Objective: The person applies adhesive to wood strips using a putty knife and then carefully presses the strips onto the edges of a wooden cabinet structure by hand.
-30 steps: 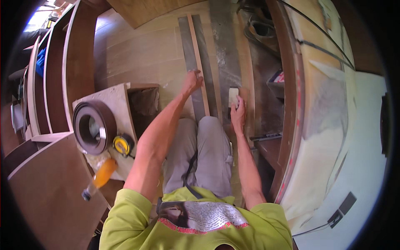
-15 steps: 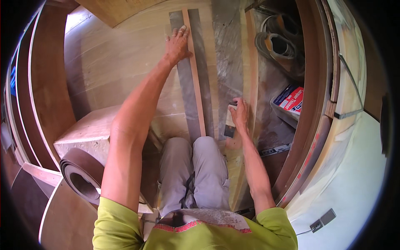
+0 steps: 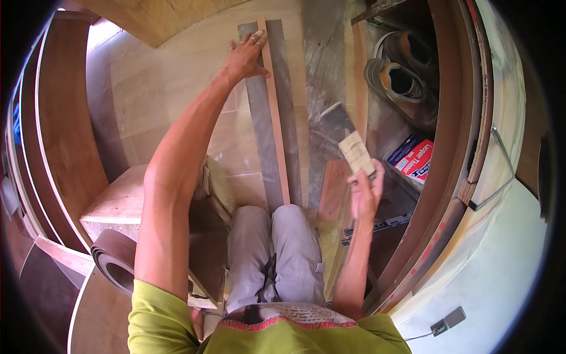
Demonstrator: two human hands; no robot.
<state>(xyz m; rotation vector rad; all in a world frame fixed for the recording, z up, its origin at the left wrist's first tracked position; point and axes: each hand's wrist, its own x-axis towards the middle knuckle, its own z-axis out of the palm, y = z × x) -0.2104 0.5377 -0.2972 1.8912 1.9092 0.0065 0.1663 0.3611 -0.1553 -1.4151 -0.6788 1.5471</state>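
Note:
My left hand point(image 3: 244, 56) rests with fingers spread near the far end of a narrow tan wooden strip point(image 3: 272, 118), which lies lengthwise on a wider dark grey strip point(image 3: 264, 147) on the floor. My right hand point(image 3: 365, 197) grips a flat tool point(image 3: 356, 150) with a pale blocky part and a blackish flat end, raised and angled toward the far left. Beside it on the floor lies a short reddish-brown board point(image 3: 330, 189). My knees are just below the near ends of the strips.
Shoes point(image 3: 394, 85) and a red, white and blue container point(image 3: 413, 153) sit at the right beside a curved dark wooden edge point(image 3: 448, 147). A wooden box point(image 3: 109, 203), a coiled brown band point(image 3: 106, 262) and open shelving point(image 3: 68, 130) are at the left. A plywood panel point(image 3: 177, 15) stands beyond.
My left hand has moved up the strip to its far end. My right hand has lifted the tool and moved it rightward, uncovering the short board.

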